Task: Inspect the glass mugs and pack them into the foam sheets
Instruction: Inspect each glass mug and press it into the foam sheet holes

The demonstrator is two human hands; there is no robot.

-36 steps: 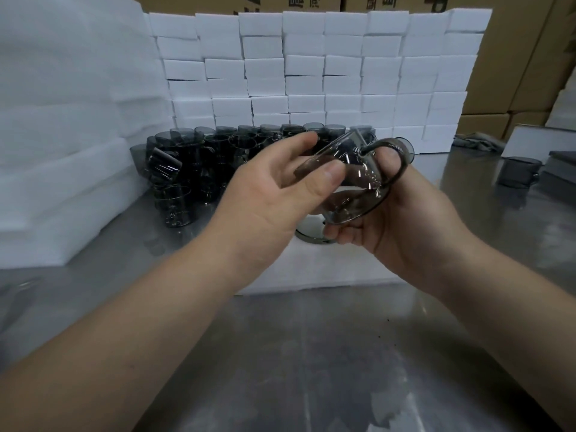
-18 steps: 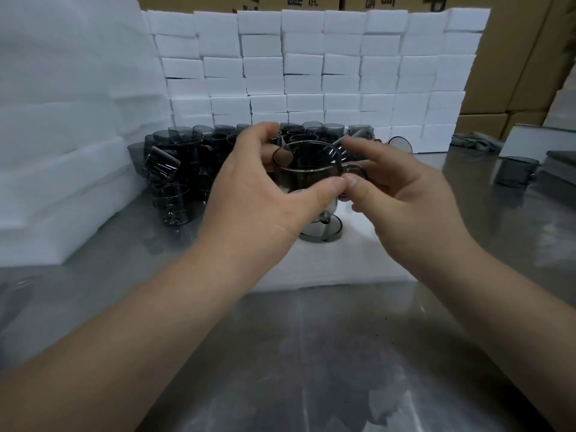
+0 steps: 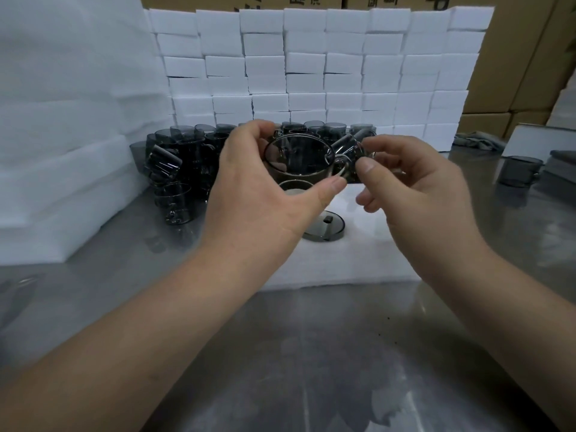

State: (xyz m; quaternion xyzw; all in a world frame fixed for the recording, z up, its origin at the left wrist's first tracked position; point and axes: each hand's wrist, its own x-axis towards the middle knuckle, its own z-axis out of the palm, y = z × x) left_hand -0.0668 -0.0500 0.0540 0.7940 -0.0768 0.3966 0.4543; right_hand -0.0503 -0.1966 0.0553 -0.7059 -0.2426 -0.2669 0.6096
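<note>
1. Fingers of the left hand (image 3: 258, 194) curl round a smoked glass mug (image 3: 299, 157), held upright above the foam sheet (image 3: 343, 263).
2. Right hand (image 3: 414, 182) pinches the mug's handle (image 3: 340, 163) with thumb and forefinger.

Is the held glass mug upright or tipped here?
Upright: the glass mug has its rim up, base below; left hand grips it, right hand pinches its handle.

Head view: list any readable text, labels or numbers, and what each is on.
Boxes: black print along the top edge, cropped by the frame. It looks like Chinese characters, unreadable.
Same boxes, further right: one bold cropped stroke, possibly "P", not certain.
No text visible on the held mug, other mugs, foam blocks, foam sheet or table.
</note>
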